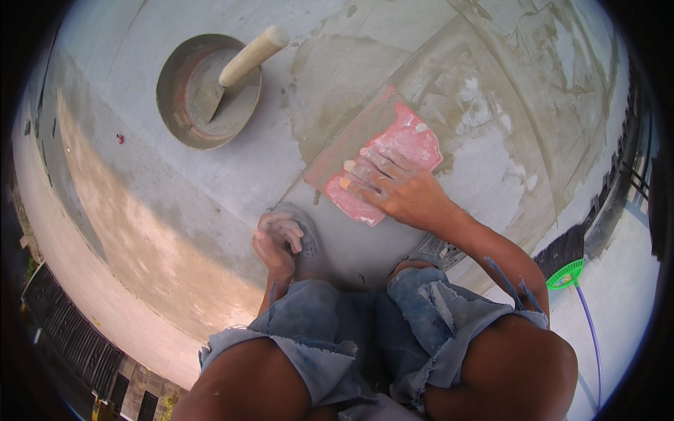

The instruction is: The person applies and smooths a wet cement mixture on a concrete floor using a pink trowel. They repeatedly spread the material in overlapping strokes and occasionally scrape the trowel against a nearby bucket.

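Note:
My right hand (400, 186) grips a wide, pinkish-red spreader (411, 137), fingers spread over its smeared upper face. The spreader's long straight edge lies against the grey floor (449, 182), along a joint line. Beside my left shoe (305, 238), my left hand (277, 242) hangs with loosely curled fingers and nothing visible in it. Up and left stands a round metal pan (168, 91) with grey paste inside. A trowel with a pale wooden handle (253, 56) rests in the pan, its blade partly in the paste.
Wet grey smears (491, 77) cover the floor at the upper right. A black broom head with a green collar (565, 274) and purple handle lies at the right. A small red object (120, 139) sits on the floor at left. Dark metal grating (70, 330) shows at the lower left.

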`<state>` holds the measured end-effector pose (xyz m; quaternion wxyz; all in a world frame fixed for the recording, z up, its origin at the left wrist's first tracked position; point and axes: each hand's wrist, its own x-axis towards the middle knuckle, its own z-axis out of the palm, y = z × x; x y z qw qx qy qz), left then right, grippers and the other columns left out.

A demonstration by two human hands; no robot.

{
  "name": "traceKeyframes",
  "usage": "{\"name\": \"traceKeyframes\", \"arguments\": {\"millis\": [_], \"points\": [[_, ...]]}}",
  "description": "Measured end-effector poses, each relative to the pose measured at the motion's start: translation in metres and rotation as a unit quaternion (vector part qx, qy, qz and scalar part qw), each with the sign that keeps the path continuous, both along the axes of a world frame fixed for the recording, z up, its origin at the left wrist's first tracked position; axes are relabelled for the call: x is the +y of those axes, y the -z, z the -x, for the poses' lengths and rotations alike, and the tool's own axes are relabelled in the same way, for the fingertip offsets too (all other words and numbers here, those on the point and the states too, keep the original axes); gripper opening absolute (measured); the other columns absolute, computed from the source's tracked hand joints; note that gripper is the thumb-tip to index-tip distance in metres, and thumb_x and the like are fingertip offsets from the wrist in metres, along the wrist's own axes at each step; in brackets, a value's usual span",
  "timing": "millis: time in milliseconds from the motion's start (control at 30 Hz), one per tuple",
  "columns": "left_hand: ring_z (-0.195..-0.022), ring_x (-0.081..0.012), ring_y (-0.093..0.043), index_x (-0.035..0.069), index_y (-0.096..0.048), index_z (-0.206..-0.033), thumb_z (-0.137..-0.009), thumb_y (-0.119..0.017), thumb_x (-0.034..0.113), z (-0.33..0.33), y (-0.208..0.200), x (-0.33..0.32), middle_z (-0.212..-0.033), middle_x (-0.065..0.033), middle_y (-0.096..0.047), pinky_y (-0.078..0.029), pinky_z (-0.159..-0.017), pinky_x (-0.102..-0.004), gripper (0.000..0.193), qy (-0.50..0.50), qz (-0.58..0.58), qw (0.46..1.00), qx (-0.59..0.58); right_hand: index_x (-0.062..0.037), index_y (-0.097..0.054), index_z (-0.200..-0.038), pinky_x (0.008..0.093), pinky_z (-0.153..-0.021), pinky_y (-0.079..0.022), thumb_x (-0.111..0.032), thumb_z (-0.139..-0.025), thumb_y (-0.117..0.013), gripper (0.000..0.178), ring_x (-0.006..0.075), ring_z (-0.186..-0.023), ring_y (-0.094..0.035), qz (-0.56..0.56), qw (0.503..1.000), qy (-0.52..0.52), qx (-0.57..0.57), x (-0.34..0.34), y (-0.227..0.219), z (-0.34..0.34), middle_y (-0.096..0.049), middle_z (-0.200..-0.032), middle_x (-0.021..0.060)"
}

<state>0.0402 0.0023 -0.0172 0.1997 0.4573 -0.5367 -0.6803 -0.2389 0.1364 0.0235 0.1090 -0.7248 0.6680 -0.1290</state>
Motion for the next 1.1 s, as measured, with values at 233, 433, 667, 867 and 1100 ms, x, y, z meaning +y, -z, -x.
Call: {"name": "traceKeyframes", "arguments": {"millis": [233,433,667,867,1100], "points": [[-0.044,-0.0123,-0.049,-0.003,-0.06,-0.108,-0.107,-0.023,0.074,0.0017,-0.0001,0.0005,-0.068,-0.013,-0.064,-0.036,-0.041,-0.0233,0.085,0.0,0.001,1.0,-0.005,-0.0124,-0.073,-0.127,0.0459,-0.115,-0.048,-0.023,-0.089,-0.066,0.04,0.0334,-0.134,-0.062,0.004,1.0,0.002,-0.001,0.0001,0.0009,0.0004,-0.064,-0.144,0.0095],[-0.044,-0.0124,-0.049,-0.003,-0.06,-0.108,-0.107,-0.023,0.073,0.0015,-0.0001,0.0006,-0.068,-0.013,-0.064,-0.036,-0.042,-0.0232,0.084,-0.003,-0.002,1.0,-0.006,-0.0121,-0.073,-0.126,0.0465,-0.115,-0.048,-0.023,-0.089,-0.066,0.039,0.0335,-0.134,-0.061,0.006,1.0,0.005,-0.007,0.0003,0.0012,0.0,-0.064,-0.143,0.0096],[-0.044,-0.0125,-0.049,-0.003,-0.06,-0.108,-0.108,-0.023,0.073,0.0006,0.0003,0.0005,-0.068,-0.0132,-0.064,-0.036,-0.042,-0.0233,0.084,-0.003,-0.002,1.0,-0.001,-0.0119,-0.073,-0.126,0.048,-0.116,-0.047,-0.023,-0.089,-0.065,0.039,0.0338,-0.135,-0.061,0.001,1.0,-0.002,-0.005,0.0001,0.0012,0.0007,-0.064,-0.144,0.0098],[-0.044,-0.0126,-0.049,-0.003,-0.06,-0.108,-0.108,-0.023,0.072,0.0006,-0.0006,0.0002,-0.067,-0.013,-0.064,-0.036,-0.041,-0.0236,0.084,-0.003,-0.001,1.0,-0.003,-0.012,-0.073,-0.126,0.0479,-0.116,-0.047,-0.023,-0.089,-0.065,0.04,0.0336,-0.134,-0.061,0.004,1.0,0.0,-0.004,-0.0007,0.0007,0.0,-0.065,-0.144,0.0096],[-0.044,-0.0126,-0.049,-0.002,-0.061,-0.107,-0.108,-0.023,0.072,0.0007,-0.0008,0.0003,-0.067,-0.0126,-0.064,-0.035,-0.041,-0.0235,0.083,-0.007,-0.004,1.0,-0.007,-0.0118,-0.073,-0.126,0.0473,-0.115,-0.048,-0.023,-0.088,-0.066,0.041,0.0336,-0.133,-0.061,0.005,1.0,0.004,-0.007,-0.0012,0.0012,-0.0001,-0.065,-0.143,0.0098]]}}
